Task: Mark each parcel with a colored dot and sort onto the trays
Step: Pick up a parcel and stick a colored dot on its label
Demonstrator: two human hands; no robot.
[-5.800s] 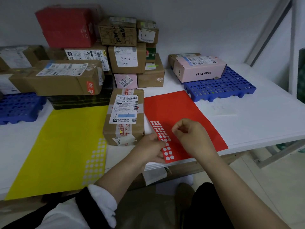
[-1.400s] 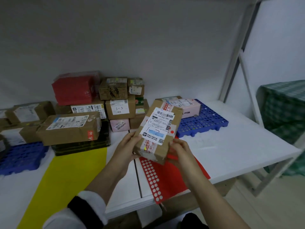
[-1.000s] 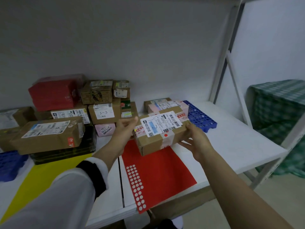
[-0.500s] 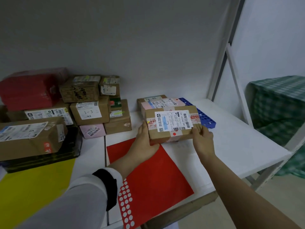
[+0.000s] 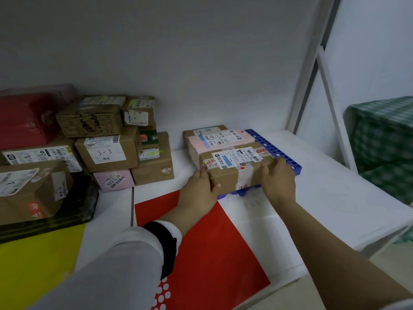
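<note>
Two hands (image 5: 197, 193) (image 5: 278, 179) grip a taped cardboard parcel (image 5: 230, 179) on a perforated tray (image 5: 268, 142).

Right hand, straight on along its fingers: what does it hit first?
The right hand grips the right end of the brown parcel. Past its fingertips, the bare grid of the blue tray probably comes first, then the wall. Depth is unclear from one view.

Arms outstretched, left hand (image 5: 197, 193) and right hand (image 5: 278, 180) curled in grip.
</note>
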